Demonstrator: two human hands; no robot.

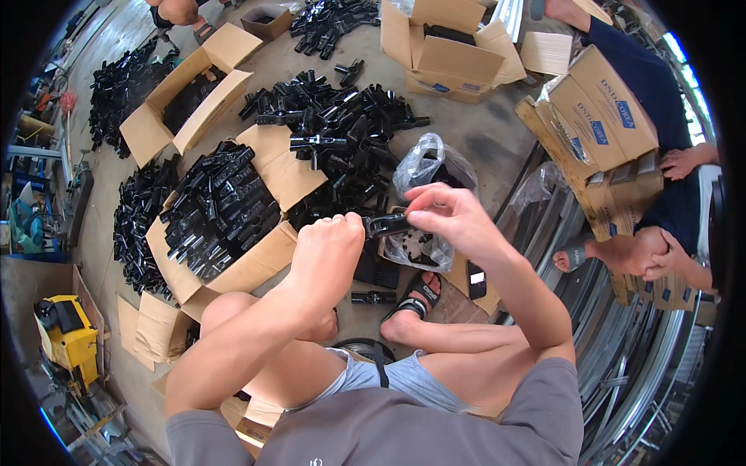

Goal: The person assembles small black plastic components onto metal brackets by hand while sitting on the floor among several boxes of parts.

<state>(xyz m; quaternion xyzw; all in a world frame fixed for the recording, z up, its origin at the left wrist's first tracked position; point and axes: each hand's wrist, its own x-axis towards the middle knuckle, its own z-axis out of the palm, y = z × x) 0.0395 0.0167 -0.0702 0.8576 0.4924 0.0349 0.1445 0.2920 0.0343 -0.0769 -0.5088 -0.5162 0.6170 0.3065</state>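
Two hands meet on one small black plastic part [386, 225]. The left hand [330, 248] is a tight fist around its near end. The right hand [451, 217] pinches the far end with its fingertips. They seem to be fitting it. Next, a steady grip and careful push, just above the clear bag [423, 167].

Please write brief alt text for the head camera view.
A seated person's left hand and right hand hold a black plastic connector over a clear bag, with open cardboard boxes and piles of similar black parts on the floor.
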